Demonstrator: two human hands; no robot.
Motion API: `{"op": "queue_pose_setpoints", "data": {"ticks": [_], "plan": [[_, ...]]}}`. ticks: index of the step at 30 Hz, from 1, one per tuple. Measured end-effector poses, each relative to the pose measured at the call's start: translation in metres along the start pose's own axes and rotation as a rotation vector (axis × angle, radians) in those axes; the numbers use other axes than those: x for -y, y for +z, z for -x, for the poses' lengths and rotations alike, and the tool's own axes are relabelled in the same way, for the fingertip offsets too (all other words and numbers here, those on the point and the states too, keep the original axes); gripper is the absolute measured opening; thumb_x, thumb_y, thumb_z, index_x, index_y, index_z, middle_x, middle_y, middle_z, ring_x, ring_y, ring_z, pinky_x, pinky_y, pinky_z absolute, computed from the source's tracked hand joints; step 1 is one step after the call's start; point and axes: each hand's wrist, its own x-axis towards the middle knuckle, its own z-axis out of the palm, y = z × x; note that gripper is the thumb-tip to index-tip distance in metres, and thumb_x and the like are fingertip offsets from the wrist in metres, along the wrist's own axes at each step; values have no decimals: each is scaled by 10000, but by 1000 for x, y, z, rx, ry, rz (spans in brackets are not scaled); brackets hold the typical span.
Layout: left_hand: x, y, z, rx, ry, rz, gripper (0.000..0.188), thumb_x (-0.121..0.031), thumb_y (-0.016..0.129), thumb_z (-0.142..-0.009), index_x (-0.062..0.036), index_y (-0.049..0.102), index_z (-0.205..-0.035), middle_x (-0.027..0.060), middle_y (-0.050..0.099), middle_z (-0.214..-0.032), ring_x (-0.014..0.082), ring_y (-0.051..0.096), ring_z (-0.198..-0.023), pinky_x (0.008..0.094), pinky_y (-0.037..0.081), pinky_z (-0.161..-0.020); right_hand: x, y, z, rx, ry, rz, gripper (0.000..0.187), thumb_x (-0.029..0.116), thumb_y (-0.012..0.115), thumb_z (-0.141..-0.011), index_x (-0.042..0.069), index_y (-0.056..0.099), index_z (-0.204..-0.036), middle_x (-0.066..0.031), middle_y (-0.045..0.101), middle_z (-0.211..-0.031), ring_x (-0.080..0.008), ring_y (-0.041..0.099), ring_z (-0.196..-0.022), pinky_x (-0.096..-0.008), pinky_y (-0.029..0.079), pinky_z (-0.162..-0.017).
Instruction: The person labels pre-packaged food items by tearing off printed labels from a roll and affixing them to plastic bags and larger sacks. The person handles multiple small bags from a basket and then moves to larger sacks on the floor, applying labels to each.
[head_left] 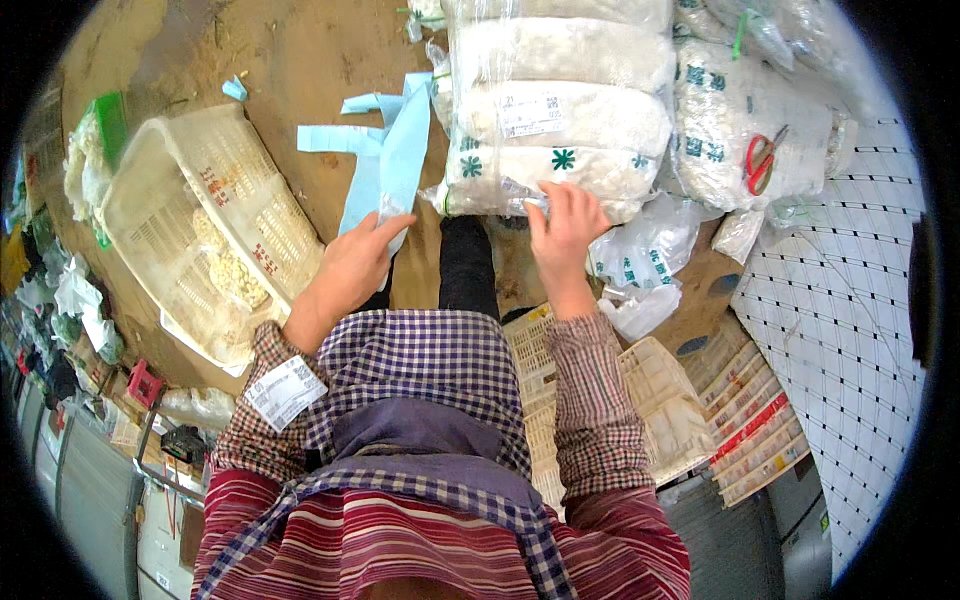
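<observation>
My left hand (358, 265) is closed, thumb and fingers pinched at the lower end of a light blue paper strip (393, 160). More blue strip pieces branch off it to the left. My right hand (568, 235) bends its fingers together at the near end of a clear plastic bag (590, 120) packed with white, bulging contents. A small whitish bit shows at those fingertips, too small to name. On top of the bag is a white printed label (530, 115). Another white label (286, 392) sticks to my left sleeve.
A cream plastic basket (180, 200) with pale pieces inside stands tilted at the left. More filled bags (740, 110) lie at the right, red-handled scissors (762, 165) on one. Crates (665, 400) stand by my right arm. Crumpled clear plastic (645, 260) lies beside the bag.
</observation>
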Motion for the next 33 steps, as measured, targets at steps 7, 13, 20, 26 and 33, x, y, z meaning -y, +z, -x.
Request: {"op": "queue_pose_setpoints", "data": {"ticks": [7, 13, 20, 26, 33], "plan": [[5, -17, 47, -55, -100, 33, 362, 29, 434, -704, -84, 475, -1045, 183, 504, -847, 366, 504, -711, 414, 417, -613, -5, 38, -12, 28, -172, -66, 108, 87, 595, -649, 96, 513, -719, -6, 481, -737, -171, 440, -782, -330, 248, -726], [13, 0, 58, -71, -97, 34, 357, 28, 443, -699, -85, 481, -1036, 169, 508, -839, 359, 512, -700, 410, 425, -605, -8, 39, -5, -12, -242, -95, 103, 62, 584, -637, 95, 510, -701, -5, 478, -711, -161, 457, -775, -314, 245, -711], [5, 7, 54, 1, -137, 32, 358, 29, 443, -705, -89, 477, -1041, 173, 500, -849, 354, 516, -706, 406, 428, -613, -14, 34, 8, 19, -270, -54, 140, 57, 607, -636, 94, 532, -748, -3, 504, -756, -162, 472, -804, -320, 244, -731], [-1, 9, 43, 25, -131, 6, 439, 54, 430, -702, -125, 455, -1102, 182, 495, -851, 358, 508, -721, 404, 417, -610, -18, 31, 14, -34, -89, -13, 257, 152, 649, -630, 119, 550, -864, 4, 495, -871, -181, 453, -867, -326, 247, -758], [-55, 19, -43, -19, 100, -313, 546, 6, 493, -670, -210, 401, -1163, 137, 485, -727, 286, 539, -591, 362, 436, -488, -32, 30, 14, 30, -12, -89, 232, 140, 635, -639, 125, 538, -849, 1, 476, -846, -177, 430, -846, -333, 252, -741]]}}
